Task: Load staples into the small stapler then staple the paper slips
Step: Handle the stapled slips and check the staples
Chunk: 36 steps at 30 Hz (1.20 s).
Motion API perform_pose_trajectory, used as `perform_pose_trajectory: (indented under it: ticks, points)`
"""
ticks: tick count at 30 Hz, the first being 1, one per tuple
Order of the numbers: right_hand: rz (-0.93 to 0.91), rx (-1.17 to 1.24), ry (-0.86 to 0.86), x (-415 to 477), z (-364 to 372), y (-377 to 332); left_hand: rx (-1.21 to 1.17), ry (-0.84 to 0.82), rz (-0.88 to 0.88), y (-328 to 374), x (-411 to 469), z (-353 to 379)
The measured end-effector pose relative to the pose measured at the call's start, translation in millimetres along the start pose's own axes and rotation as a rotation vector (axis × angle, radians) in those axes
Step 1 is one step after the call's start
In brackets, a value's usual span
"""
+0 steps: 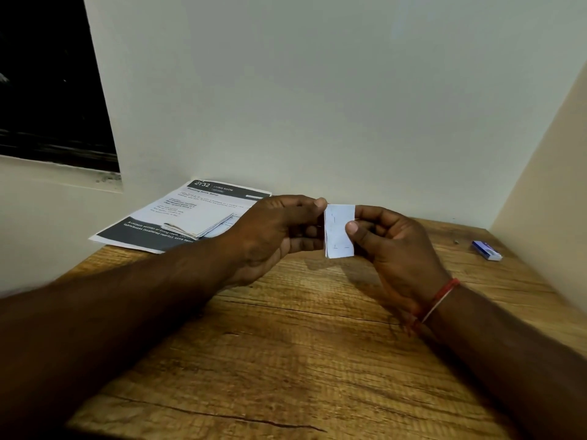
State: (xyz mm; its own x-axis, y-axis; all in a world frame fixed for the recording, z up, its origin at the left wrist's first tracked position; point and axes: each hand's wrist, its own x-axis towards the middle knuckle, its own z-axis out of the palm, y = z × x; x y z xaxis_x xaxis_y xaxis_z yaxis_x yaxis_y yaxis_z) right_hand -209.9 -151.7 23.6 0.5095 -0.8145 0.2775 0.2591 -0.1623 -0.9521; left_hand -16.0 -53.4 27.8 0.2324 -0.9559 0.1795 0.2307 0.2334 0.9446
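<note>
A small stack of white paper slips (338, 230) is held upright above the wooden table, with a few staples showing on its face. My left hand (276, 233) pinches the stack's left edge near the top. My right hand (394, 246) holds its right side, thumb pressed on the front. A small blue and white staple box (486, 250) lies on the table at the far right, away from both hands. The stapler is not visible.
The wooden table (301, 344) sits in a corner between a back wall and a right wall. A printed sheet (178, 214) with a folded bundle of paper (203, 225) on it lies at the back left, overhanging the table's edge.
</note>
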Motion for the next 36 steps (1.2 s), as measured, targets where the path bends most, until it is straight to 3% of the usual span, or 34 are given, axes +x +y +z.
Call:
perform_pose_trajectory:
  ticks: [12,17,22,36]
  points:
    - [-0.004,0.017,-0.087,-2.0,-0.6,0.1,-0.045,-0.065,-0.032,-1.8,-1.0,0.1]
    - [0.058,0.104,-0.019,-0.9,-0.7,4.3,0.249,0.013,0.142,-8.6,-0.7,5.9]
    - [0.101,0.181,0.008,5.3,-4.1,3.4,0.360,0.014,0.268,-6.4,-4.8,7.9]
    - [0.175,0.137,0.029,-1.9,7.3,0.8,0.377,-0.015,0.205,-3.5,-12.7,21.0]
